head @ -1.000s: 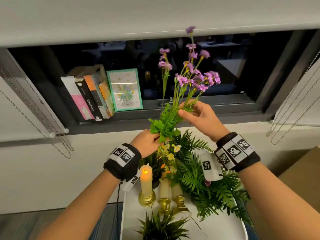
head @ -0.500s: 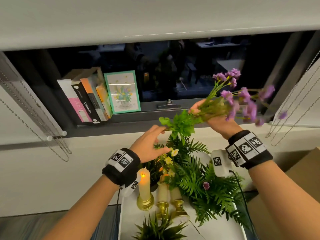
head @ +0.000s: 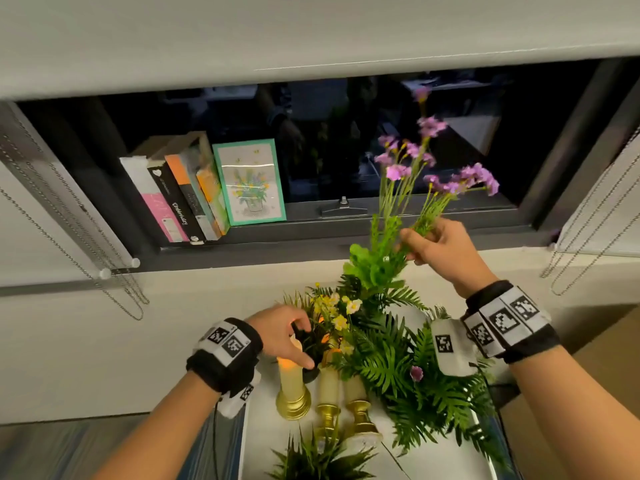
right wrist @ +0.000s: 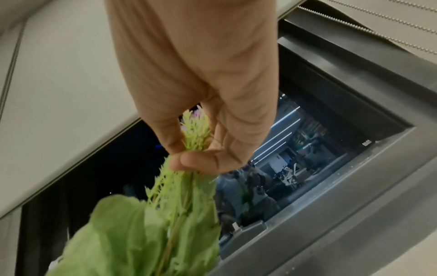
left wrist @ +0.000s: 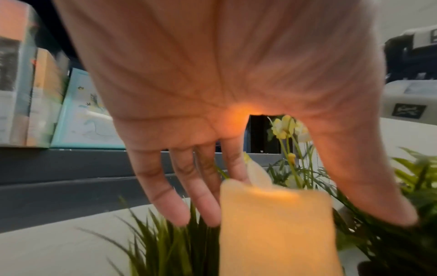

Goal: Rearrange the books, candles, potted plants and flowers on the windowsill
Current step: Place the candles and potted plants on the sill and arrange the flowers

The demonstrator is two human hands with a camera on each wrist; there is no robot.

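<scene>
— Inspector, where is the flower bunch?

— The purple flower spray (head: 412, 188) is in the right hand (head: 438, 249), stems pinched between thumb and fingers. Its long axis runs near upright, blooms toward one o'clock, leafy base toward seven.

— And the sill?

— The windowsill (head: 346, 233) lies at twelve o'clock from that hand, just beyond it. The right hand is plainly nearer to it.

— The left hand?

— The left hand (head: 282, 336) is low, at eight o'clock from the spray, fingers spread and relaxed over the lit candle (head: 292, 382) and a dark pot; I cannot tell whether it grips anything.

— Further out?

— Books (head: 176, 192) and a flower card (head: 249, 183) stand at the sill's left end.
</scene>
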